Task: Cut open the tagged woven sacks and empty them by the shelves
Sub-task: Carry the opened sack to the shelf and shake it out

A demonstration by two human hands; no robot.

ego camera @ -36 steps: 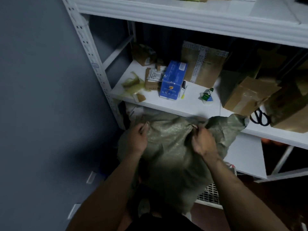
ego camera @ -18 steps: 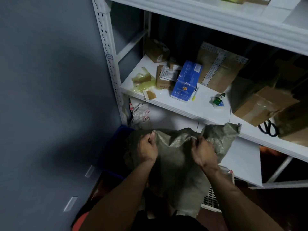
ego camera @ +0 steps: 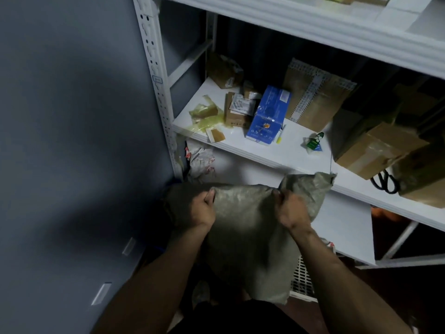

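Observation:
A grey-green woven sack (ego camera: 245, 227) hangs in front of me, below the white shelf (ego camera: 284, 155). My left hand (ego camera: 203, 208) grips its upper edge on the left. My right hand (ego camera: 292, 210) grips the upper edge further right, and a loose corner of the sack (ego camera: 310, 186) sticks up beyond it against the shelf's front edge. The sack's lower end reaches down to my lap. I see no tag and no cut on it. Black scissors (ego camera: 384, 182) lie on the shelf at the right.
On the shelf lie a blue box (ego camera: 267, 114), several brown cardboard parcels (ego camera: 378, 150), yellow tape scraps (ego camera: 204, 114) and a small green bottle (ego camera: 314, 141). A grey wall (ego camera: 72, 141) closes the left side. A white grille (ego camera: 302, 278) stands low behind the sack.
Both hands have moved down with the sack, away from the shelf edge. The view has shifted, so the shelf now sits further right and higher.

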